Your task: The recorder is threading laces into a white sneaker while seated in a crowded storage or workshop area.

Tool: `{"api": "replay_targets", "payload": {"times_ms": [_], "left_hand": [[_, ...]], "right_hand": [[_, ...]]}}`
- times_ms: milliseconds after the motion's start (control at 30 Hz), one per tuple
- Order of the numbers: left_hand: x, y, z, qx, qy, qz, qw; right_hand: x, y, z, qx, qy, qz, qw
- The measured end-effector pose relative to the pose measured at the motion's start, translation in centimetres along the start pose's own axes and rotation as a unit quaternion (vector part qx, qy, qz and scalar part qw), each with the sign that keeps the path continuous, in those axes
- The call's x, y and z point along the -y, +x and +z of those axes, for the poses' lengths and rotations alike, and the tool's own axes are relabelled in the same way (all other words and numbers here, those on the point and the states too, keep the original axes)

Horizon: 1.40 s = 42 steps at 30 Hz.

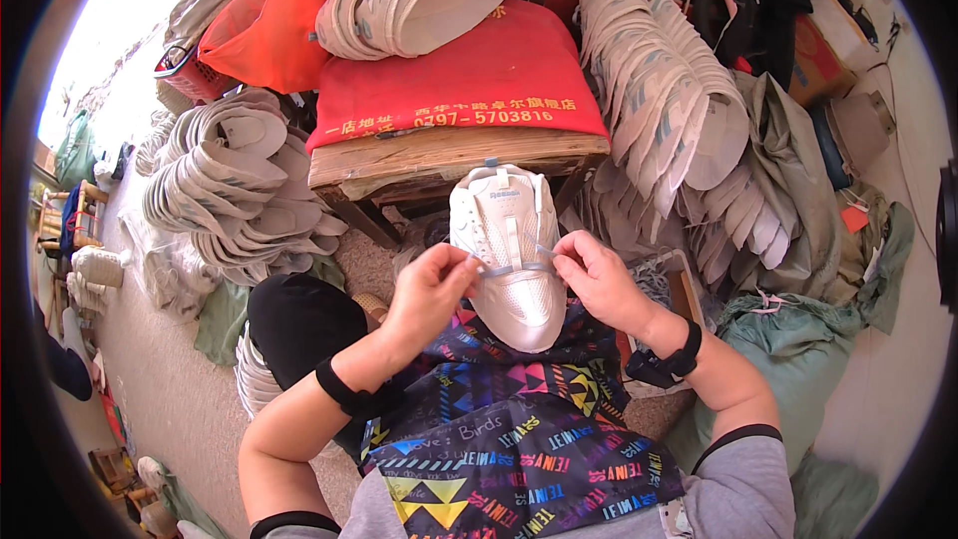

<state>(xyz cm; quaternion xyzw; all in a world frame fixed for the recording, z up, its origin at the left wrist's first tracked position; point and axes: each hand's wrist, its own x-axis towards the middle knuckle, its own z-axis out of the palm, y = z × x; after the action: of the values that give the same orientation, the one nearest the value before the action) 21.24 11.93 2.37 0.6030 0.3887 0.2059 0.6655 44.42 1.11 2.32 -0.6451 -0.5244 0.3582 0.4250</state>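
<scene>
A white-and-silver shoe upper (519, 311) lies across my lap, toe toward me and tongue toward the wooden bench. A pale grey shoelace (517, 268) crosses it near the lowest eyelets. My left hand (431, 287) is closed, pinching one end of that lace at the upper's left side. On the other side my right hand (611, 284) pinches the opposite end between thumb and fingers. The upper eyelets show no lace through them. A dark patterned apron (519, 429) covers my lap beneath the upper.
A wooden bench (449, 155) with a red cloth (449, 80) stands ahead, bearing a stack of uppers (399, 15). More stacked uppers hang at right (659, 90) and pile up at left (225, 180). A box of laces (679, 284) and a green sack (778, 359) sit at my right.
</scene>
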Motion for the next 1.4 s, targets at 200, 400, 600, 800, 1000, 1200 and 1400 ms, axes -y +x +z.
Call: {"api": "replay_targets", "payload": {"times_ms": [200, 400, 600, 800, 1000, 1200, 1400], "left_hand": [[0.4, -0.4, 0.3, -0.004, 0.037, -0.016, 0.999], [-0.4, -0.4, 1.0, -0.024, 0.042, -0.028, 0.998], [0.4, -0.8, 1.0, 0.027, 0.047, -0.077, 0.996], [0.2, -0.8, 0.9, 0.043, -0.036, -0.117, 0.992], [-0.3, -0.3, 0.9, 0.027, -0.092, -0.153, 0.984], [0.1, 0.1, 1.3, -0.036, 0.106, -0.026, 0.993], [-0.2, 0.0, 1.9, -0.032, 0.206, 0.011, 0.978]], "right_hand": [[0.3, 0.3, -0.3, 0.063, 0.003, 0.088, 0.994], [0.4, 0.8, -1.0, 0.057, 0.02, 0.11, 0.992], [-0.1, 0.6, -1.1, 0.08, 0.072, 0.117, 0.987], [0.9, 1.0, -1.4, 0.144, 0.165, 0.191, 0.957], [1.7, 2.1, -1.2, 0.103, -0.009, 0.114, 0.988], [3.7, 2.2, -0.4, 0.061, -0.204, -0.027, 0.977], [3.5, 2.9, -1.5, 0.142, -0.119, 0.053, 0.981]]}}
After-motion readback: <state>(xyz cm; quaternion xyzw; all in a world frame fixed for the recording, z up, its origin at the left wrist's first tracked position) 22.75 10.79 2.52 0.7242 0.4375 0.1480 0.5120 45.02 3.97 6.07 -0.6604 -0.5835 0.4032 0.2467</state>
